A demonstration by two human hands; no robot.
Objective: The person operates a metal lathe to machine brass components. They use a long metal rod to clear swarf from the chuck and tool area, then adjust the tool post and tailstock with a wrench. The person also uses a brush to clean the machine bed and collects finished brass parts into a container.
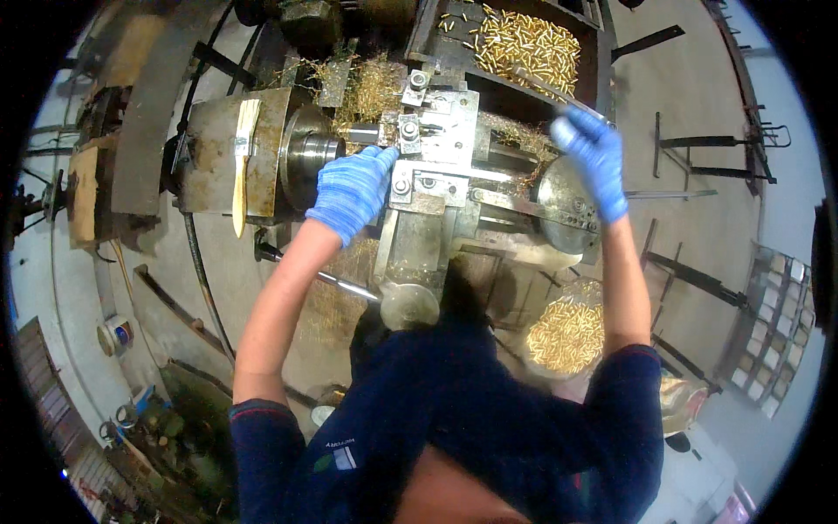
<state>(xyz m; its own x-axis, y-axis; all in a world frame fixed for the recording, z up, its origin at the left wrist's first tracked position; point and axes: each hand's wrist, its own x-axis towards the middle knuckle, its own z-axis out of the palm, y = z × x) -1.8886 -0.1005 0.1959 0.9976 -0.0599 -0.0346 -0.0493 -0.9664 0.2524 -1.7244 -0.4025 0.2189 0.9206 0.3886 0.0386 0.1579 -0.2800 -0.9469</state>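
My left hand (353, 192), in a blue knit glove, reaches to the small metal lathe. Its fingers are pressed together at the narrow gap between the round spindle nose (312, 150) and the tool blocks (408, 131). Whatever its fingertips pinch is hidden. My right hand (594, 157), gloved alike, is smeared by motion above the round metal disc (567, 210) at the lathe's right end. A thin metal lever (559, 92) runs close to its fingers; whether the hand touches it cannot be made out. The flat cross slide (449, 131) lies between both hands.
A wooden-handled brush (246, 166) lies on the headstock. Small brass pieces (528, 48) fill part of a dark tray at the back right. More brass pieces (567, 336) sit in a round container below my right arm. Brass shavings (371, 92) are piled behind the tool blocks.
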